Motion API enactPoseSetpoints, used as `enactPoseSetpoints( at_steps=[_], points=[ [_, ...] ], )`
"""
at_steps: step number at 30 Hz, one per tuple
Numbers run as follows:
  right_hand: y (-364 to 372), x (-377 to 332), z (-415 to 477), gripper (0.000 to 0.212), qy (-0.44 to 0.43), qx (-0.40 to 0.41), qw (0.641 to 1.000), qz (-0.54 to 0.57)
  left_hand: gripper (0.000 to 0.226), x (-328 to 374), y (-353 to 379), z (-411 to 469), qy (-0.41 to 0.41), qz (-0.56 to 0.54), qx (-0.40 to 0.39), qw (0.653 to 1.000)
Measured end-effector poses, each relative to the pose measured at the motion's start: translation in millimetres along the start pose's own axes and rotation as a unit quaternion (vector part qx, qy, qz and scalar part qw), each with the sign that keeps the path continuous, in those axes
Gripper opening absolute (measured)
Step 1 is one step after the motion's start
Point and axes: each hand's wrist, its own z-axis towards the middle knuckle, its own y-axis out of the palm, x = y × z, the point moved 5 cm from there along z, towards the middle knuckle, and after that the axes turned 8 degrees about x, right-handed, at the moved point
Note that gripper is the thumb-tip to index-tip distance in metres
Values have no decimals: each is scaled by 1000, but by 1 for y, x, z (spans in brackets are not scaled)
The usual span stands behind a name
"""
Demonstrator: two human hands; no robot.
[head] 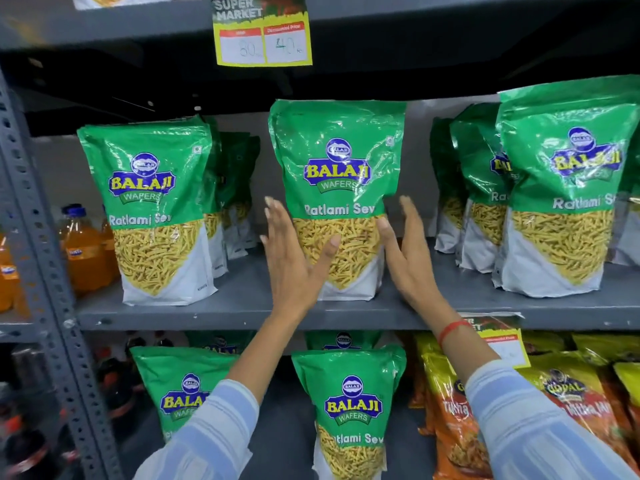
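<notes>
A green Balaji Ratlami Sev pouch [337, 174] stands upright in the middle of a grey metal shelf [242, 311]. My left hand [294, 258] lies against its left side with straight fingers, thumb across the pouch front. My right hand [408, 252] flanks its right side, fingers straight, thumb touching the pouch edge. Neither hand curls round the pouch.
More of the same pouches stand at the left [156, 209] and right [561, 188] of the shelf, with others behind. Orange drink bottles [86, 251] sit far left. A price tag [263, 39] hangs above. The lower shelf holds green pouches [349, 410] and orange-yellow snack bags [453, 427].
</notes>
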Motion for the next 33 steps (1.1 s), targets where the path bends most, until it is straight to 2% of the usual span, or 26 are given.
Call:
enactPoseSetpoints(
  at_steps=[2, 4, 7, 10, 13, 15, 17, 18, 20, 23, 27, 30, 33],
  points=[
    [-18, -13, 0, 58, -107, 74, 991, -33, 91, 25, 8, -7, 95, 84, 69, 989],
    [-39, -17, 1, 50, -177, 119, 976, -43, 79, 57, 23, -11, 156, 96, 118, 976],
    [-82, -13, 3, 47, -249, 153, 953, -79, 73, 103, 61, -21, 192, 65, 115, 973],
    [-138, 6, 13, 49, -272, 196, 936, -109, 77, 134, 113, -35, 165, 2, 52, 985],
    [-197, 34, 30, 70, -228, 219, 941, -122, 101, 154, 171, -44, 28, -103, -87, 990],
    [-233, 56, 46, 98, -129, 189, 968, -104, 121, 165, 201, -50, -106, -171, -175, 964],
    [-251, 91, 63, 114, 37, 97, 994, -44, 128, 168, 224, -55, -201, -212, -215, 932],
    [-252, 105, 68, 118, 110, 35, 993, -1, 125, 164, 234, -56, -220, -219, -222, 924],
    [-246, 128, 74, 116, 190, -69, 976, 85, 121, 147, 254, -60, -235, -206, -235, 921],
    [-237, 136, 75, 104, 189, -154, 963, 116, 126, 143, 258, -63, -228, -219, -251, 915],
    [-235, 130, 68, 92, 152, -200, 957, 143, 124, 151, 248, -61, -198, -268, -266, 905],
    [-234, 127, 63, 76, 140, -225, 956, 128, 115, 151, 242, -61, -178, -250, -307, 901],
    [-232, 121, 59, 75, 141, -247, 951, 121, 95, 152, 235, -61, -171, -246, -340, 891]
  ],
)
